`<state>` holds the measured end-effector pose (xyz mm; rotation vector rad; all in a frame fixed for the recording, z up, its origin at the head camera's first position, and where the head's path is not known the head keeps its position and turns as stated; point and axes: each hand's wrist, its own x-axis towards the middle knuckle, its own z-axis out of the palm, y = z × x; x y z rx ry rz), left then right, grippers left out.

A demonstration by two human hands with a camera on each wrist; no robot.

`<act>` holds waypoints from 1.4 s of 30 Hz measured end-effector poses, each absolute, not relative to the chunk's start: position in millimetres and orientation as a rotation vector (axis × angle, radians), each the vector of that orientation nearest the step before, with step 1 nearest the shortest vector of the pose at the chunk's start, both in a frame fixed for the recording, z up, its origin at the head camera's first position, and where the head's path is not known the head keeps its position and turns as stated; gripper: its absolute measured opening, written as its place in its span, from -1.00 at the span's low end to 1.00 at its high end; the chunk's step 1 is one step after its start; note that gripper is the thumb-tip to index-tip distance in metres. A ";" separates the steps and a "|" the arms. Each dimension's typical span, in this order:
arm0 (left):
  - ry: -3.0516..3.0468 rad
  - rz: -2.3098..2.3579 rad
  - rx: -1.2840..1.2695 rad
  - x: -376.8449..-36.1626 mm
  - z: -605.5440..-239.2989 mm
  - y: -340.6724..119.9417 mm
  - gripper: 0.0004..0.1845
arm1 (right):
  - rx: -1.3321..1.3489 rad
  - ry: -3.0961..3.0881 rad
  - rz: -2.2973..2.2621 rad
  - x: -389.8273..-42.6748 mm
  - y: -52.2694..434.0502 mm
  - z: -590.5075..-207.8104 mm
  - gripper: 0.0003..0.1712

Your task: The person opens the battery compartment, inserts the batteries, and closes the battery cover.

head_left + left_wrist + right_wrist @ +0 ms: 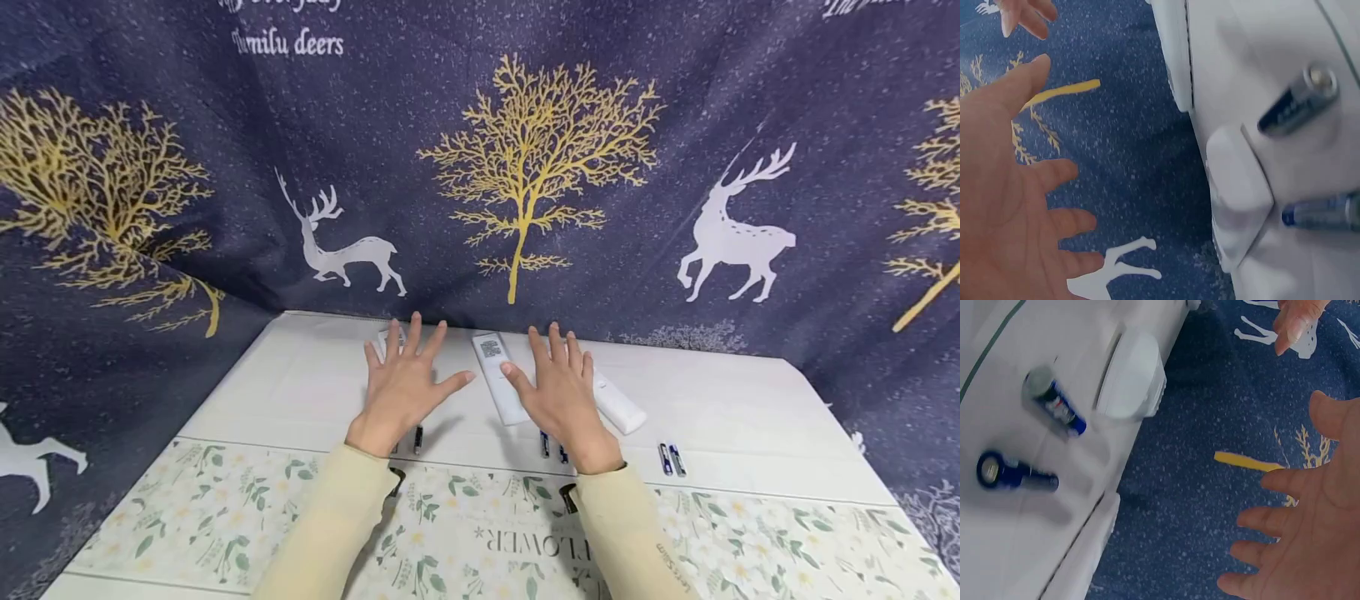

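Remote controls lie on the white tabletop (315,392) under and between the two hands: the middle remote (498,377) is a long white bar whose long axis runs away from the person, its far end leaning slightly left, and it lies with a small printed label at the far end, the print too small to read. A second white remote (618,406) lies to the right, its long axis slanting from far-left to near-right, partly under the right hand (562,392). A third white piece (390,340) shows only as a corner beyond the fingers of the left hand (401,387), so its direction cannot be told. Both hands hover flat, palms down, each grip wide with fingers spread and holding nothing; the wrist views show the open palms clear of the things below. Small batteries lie along the near edge of the white surface: one (417,439) by the left wrist, a blue pair (552,446) by the right wrist, and another blue-and-white pair (671,459) further right, all with long axes pointing roughly away from the person; their brand lettering is blurred. A floral mat (480,533) nearest the person bears the word "FLOWER", upside down from this side. The dark blue backdrop (525,167) with gold trees and white deer reads "milu deers" at the top left.
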<state>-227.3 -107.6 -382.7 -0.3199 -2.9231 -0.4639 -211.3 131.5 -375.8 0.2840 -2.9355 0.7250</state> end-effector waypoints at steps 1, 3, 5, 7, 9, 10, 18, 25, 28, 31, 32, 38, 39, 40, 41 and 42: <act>-2.922 -0.468 -0.316 -228.1 -382.6 -109.7 0.04 | 0.289 -2.934 0.731 -212.3 130.0 -376.4 -0.06; -2.918 -0.469 -0.310 -230.0 -382.4 -114.5 0.04 | 0.299 -2.934 0.722 -214.5 126.6 -377.7 -0.06; -2.920 -0.469 -0.302 -232.1 -381.7 -120.1 0.04 | 0.300 -2.938 0.715 -216.9 123.1 -378.6 -0.06; -2.920 -0.468 -0.292 -234.0 -380.9 -126.3 0.03 | 0.301 -2.949 0.715 -219.0 119.5 -379.7 -0.06; -2.924 -0.466 -0.274 -235.5 -379.6 -133.0 0.02 | 0.306 -2.954 0.717 -220.8 115.6 -380.2 -0.06; -2.926 -0.466 -0.264 -236.3 -379.0 -136.4 0.01 | 0.313 -2.956 0.723 -221.7 113.6 -380.6 -0.07; -2.946 -0.506 -0.215 -244.8 -377.6 -152.7 -0.01 | 0.386 -2.910 0.828 -225.3 98.8 -380.6 -0.11; -2.960 -0.533 -0.177 -248.9 -383.0 -159.9 0.01 | 0.404 -2.902 0.886 -228.0 86.6 -379.9 -0.11; -2.971 -0.553 -0.170 -249.5 -386.6 -163.1 0.03 | 0.410 -2.907 0.896 -229.2 82.4 -381.4 -0.11; -2.979 -0.558 -0.152 -250.8 -389.7 -167.4 0.02 | 0.430 -2.912 0.897 -230.8 78.3 -382.8 -0.12; -2.978 -0.560 -0.145 -251.3 -390.3 -169.0 0.02 | 0.438 -2.913 0.901 -231.3 76.8 -382.7 -0.12; -2.979 -0.606 -0.100 -256.8 -393.2 -176.0 0.00 | 0.475 -2.917 0.936 -235.5 67.6 -380.5 -0.13; -2.982 -0.623 -0.091 -257.6 -393.8 -176.8 0.00 | 0.478 -2.921 0.939 -236.2 66.1 -380.2 -0.13; -2.985 -0.638 -0.082 -258.0 -394.1 -177.7 0.00 | 0.483 -2.924 0.940 -236.7 64.5 -379.8 -0.13; -2.987 -0.654 -0.071 -258.5 -394.3 -178.8 0.00 | 0.488 -2.926 0.940 -237.3 62.9 -379.5 -0.13; -2.987 -0.668 -0.061 -259.2 -394.6 -180.0 0.00 | 0.495 -2.925 0.945 -237.8 61.1 -379.4 -0.13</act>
